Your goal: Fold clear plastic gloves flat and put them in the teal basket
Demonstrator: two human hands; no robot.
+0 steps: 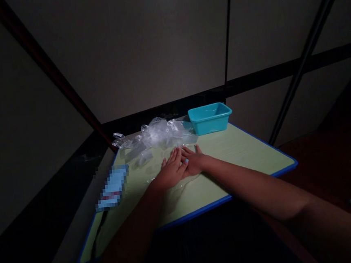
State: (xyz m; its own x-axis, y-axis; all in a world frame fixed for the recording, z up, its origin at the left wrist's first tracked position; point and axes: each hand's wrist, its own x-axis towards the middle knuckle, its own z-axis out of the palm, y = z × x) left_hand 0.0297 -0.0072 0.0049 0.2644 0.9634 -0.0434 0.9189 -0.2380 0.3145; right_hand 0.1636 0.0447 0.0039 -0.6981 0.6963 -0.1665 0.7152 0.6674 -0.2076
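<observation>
My left hand lies flat with its fingers stretched forward, near the middle of the table. Beside it and partly beneath it, my right hand is also flat, fingers spread. Both press on a thin clear plastic sheet or bag, whose edges show faintly around the palms; its full outline is hard to make out in the dim light. Just beyond the fingertips sits a heap of crumpled clear plastic bags.
The pale yellow table has a blue edge. A turquoise plastic basin stands at the back, right of the heap. At the left edge lies a blurred-out phone-like object with a dark cable. Panelled walls rise behind.
</observation>
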